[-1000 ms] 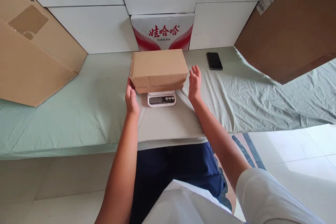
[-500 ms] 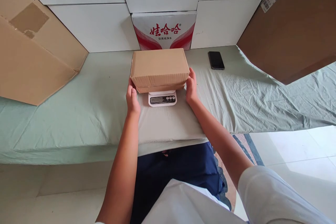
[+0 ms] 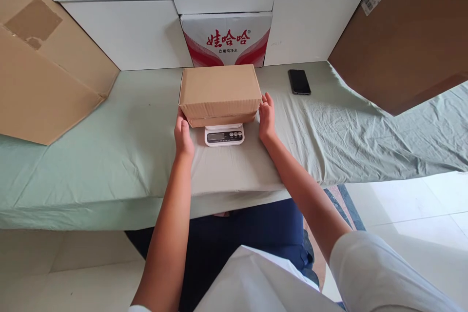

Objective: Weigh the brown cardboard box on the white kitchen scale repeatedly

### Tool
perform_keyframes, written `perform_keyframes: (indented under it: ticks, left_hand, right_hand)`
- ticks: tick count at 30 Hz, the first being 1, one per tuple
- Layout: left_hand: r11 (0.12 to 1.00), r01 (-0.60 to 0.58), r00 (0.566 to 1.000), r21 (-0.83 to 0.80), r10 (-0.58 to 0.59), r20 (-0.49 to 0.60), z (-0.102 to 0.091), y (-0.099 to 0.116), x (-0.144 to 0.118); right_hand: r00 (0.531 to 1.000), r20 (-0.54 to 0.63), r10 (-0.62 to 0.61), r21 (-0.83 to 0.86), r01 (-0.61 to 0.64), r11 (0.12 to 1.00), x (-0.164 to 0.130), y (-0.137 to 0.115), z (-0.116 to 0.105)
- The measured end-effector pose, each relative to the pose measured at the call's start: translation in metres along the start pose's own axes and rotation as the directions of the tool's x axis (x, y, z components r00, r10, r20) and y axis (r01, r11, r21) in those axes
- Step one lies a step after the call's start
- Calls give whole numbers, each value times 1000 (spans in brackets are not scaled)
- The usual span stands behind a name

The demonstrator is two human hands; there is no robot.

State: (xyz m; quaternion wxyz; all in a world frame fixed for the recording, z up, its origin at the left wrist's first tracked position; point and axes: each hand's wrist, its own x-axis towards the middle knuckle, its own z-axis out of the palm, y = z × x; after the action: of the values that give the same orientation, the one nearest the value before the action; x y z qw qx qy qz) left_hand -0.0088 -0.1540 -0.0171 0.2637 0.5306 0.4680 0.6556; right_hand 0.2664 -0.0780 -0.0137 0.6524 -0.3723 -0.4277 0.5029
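A closed brown cardboard box [image 3: 219,91] rests on a small white digital scale [image 3: 224,135] in the middle of a table covered with a pale green sheet [image 3: 109,156]. My left hand [image 3: 183,135] presses against the box's left end, and my right hand [image 3: 266,118] lies flat against its right end. Both hands clasp the box between them. Only the scale's front with its display and buttons shows under the box.
A black phone [image 3: 299,81] lies on the sheet to the right. Behind the box stands a white carton with red print [image 3: 225,39], among white boxes [image 3: 120,34]. Large brown cardboard sheets lean at the left [image 3: 44,73] and right [image 3: 405,39].
My right hand, held apart from the box a second ago, has closed in onto its right end. The left hand stays at the left end. The box has not visibly moved.
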Motion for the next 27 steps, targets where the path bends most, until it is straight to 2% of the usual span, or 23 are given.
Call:
perform_keyframes:
  ticks: [4,9,15,27]
  left_hand:
    - [1000,16,1000,-27,-16,-19,1,0,1]
    - [999,36,999,-20,-37,-40,2,1,1]
    - [999,25,1000,-26,-25,-9,1,3,0]
    - [999,40,999,-25,-41,-32,1,3,1]
  right_hand:
    - [1000,-21,3,-26,-4,1000,1,0,-3]
    - [999,15,-28,-42,29,999,2,4,-3]
    - [1000,15,-25,-16,25,1000,1,1,-1]
    - [999,-21,33,16,-33,999,-2,-11,6]
